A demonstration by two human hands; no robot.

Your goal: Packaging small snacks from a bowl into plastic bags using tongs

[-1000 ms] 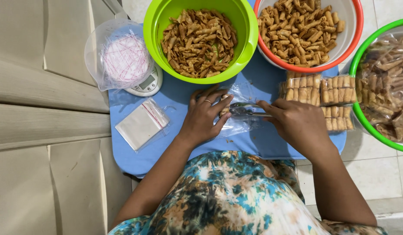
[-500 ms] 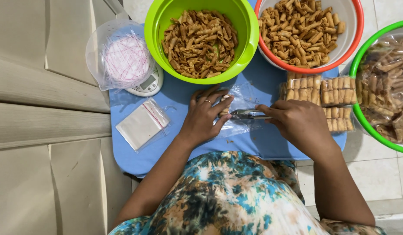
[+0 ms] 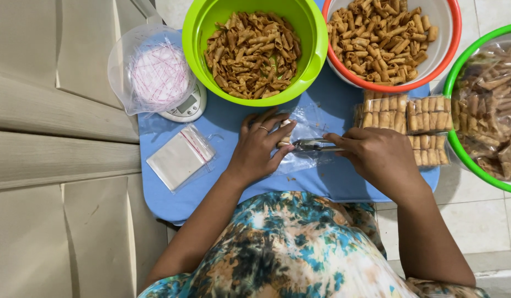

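My left hand rests on a clear plastic bag lying on the blue table and pinches a small fried roll at the bag's mouth. My right hand grips metal tongs whose tips point left toward that roll. A green bowl of small fried snacks stands just beyond my left hand. A white bowl with a red rim full of fried rolls stands beyond my right hand.
Packed bags of rolls lie in rows right of my hands. A green-rimmed bowl with bagged snacks sits at far right. A stack of empty clear bags, a small scale and a plastic tub of bags are at left.
Both hands have stayed nearly in place over the clear bag; the tongs' tips have edged slightly left toward my left fingers.
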